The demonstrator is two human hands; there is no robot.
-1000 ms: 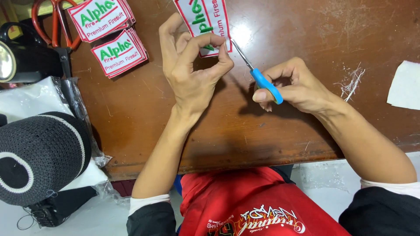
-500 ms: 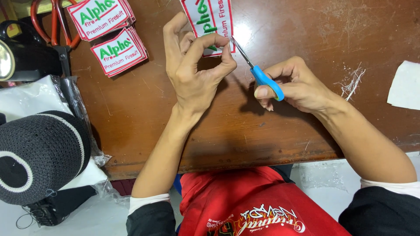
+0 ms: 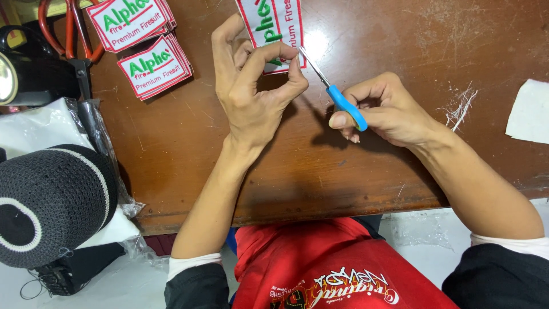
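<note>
My left hand (image 3: pixel 251 91) pinches the lower edge of a white embroidered patch (image 3: pixel 273 26) with a red border and green lettering, holding it just above the brown wooden table (image 3: pixel 400 34). My right hand (image 3: pixel 386 109) grips small blue-handled snips (image 3: pixel 337 94), and their metal tips point up-left to the patch's lower right corner beside my left thumb. The upper part of the patch runs out of the frame.
Two stacks of matching patches (image 3: pixel 137 40) lie at the table's far left, with red-handled scissors (image 3: pixel 71 31) beside them. Loose white thread scraps (image 3: pixel 460 109) and a white cloth piece (image 3: pixel 529 111) lie at the right. A black knitted cap (image 3: pixel 51 203) sits on plastic-wrapped goods at the left.
Both hands have stayed close together at the patch. The patch and snips shifted only slightly, the tips remaining at the patch's lower corner.
</note>
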